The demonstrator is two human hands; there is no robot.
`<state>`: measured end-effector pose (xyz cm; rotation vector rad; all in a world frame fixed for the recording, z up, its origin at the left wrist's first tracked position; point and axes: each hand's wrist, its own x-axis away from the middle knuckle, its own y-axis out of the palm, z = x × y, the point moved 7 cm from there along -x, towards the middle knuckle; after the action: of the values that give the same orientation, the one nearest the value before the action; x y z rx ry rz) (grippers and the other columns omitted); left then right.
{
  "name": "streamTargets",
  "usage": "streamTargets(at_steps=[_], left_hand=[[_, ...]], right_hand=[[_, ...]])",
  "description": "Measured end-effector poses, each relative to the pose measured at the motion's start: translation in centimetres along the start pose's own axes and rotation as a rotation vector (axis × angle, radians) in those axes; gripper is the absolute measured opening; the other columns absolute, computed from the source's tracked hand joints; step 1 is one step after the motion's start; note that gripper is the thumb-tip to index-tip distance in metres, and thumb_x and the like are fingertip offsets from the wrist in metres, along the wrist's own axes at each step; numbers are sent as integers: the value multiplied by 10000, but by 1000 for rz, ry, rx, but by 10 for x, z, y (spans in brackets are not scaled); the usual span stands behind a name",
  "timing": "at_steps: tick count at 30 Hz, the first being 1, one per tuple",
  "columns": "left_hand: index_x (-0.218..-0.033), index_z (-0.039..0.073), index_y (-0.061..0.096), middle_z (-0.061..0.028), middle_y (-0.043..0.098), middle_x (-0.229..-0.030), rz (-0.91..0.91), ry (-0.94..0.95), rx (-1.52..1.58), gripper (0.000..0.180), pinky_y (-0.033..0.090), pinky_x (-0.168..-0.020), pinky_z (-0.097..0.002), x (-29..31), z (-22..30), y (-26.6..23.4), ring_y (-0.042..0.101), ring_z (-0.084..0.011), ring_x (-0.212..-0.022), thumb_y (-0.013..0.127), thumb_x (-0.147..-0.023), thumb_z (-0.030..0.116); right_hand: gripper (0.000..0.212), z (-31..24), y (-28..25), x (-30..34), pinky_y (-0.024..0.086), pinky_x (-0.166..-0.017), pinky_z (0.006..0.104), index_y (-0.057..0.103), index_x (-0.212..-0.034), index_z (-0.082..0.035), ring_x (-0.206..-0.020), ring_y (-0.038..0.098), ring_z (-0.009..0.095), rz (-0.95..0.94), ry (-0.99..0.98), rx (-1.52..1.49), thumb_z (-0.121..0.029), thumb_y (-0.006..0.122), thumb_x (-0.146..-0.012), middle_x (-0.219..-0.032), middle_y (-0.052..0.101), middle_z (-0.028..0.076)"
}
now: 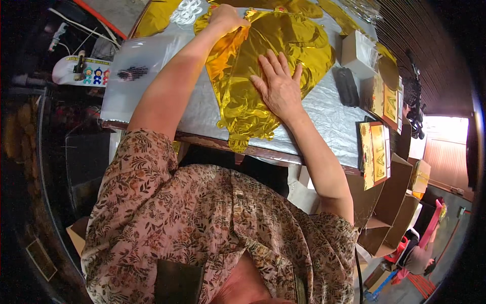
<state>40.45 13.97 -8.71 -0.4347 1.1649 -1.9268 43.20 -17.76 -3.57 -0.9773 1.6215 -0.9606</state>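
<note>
A gold foil balloon (255,50), deflated and crinkled, lies across the covered table in front of me. Its narrow near end hangs slightly past the table's front edge. At the far left side of the balloon, my left hand (226,19) is closed with its fingertips on the foil edge. An orange-toned fold of foil shows just below those fingers. My right hand (281,88) rests flat on the balloon's middle right, its fingers spread.
White string (186,12) is bunched at the far left, above a clear plastic sheet (152,55). On the right stand a white box (356,53), a black pouch (346,87) and printed cartons (374,152). Cardboard boxes (387,202) and another person (420,261) are beyond the table's right side.
</note>
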Motion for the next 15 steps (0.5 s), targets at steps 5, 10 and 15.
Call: streamTargets(at_steps=[5, 10, 15], left_hand=[[-1244, -19, 703, -112, 771, -1080, 10, 56, 170, 788, 554, -885, -331, 1, 8, 11, 728, -225, -988, 919, -650, 452], [-1301, -21, 670, -117, 770, -1078, -56, 21, 153, 861, 552, -891, -327, 5, 10, 5, 726, -223, -997, 923, -642, 472], [-1229, -36, 700, -126, 770, -1070, 22, 58, 81, 807, 548, -878, -333, 6, 9, -1, 727, -237, -994, 916, -652, 485]], right_hand=[[617, 7, 1, 4, 216, -1165, 703, 496, -1502, -128, -1497, 341, 367, 0, 18, 9, -507, 546, -1018, -1603, 417, 114], [621, 5, 1, 3, 202, -1169, 698, 491, -1507, -131, -1501, 338, 365, -16, 9, 7, -514, 537, -1021, -1597, 429, 118], [632, 2, 1, 2, 198, -1170, 698, 485, -1512, -132, -1503, 337, 365, -27, -1, 9, -524, 535, -1019, -1599, 426, 118]])
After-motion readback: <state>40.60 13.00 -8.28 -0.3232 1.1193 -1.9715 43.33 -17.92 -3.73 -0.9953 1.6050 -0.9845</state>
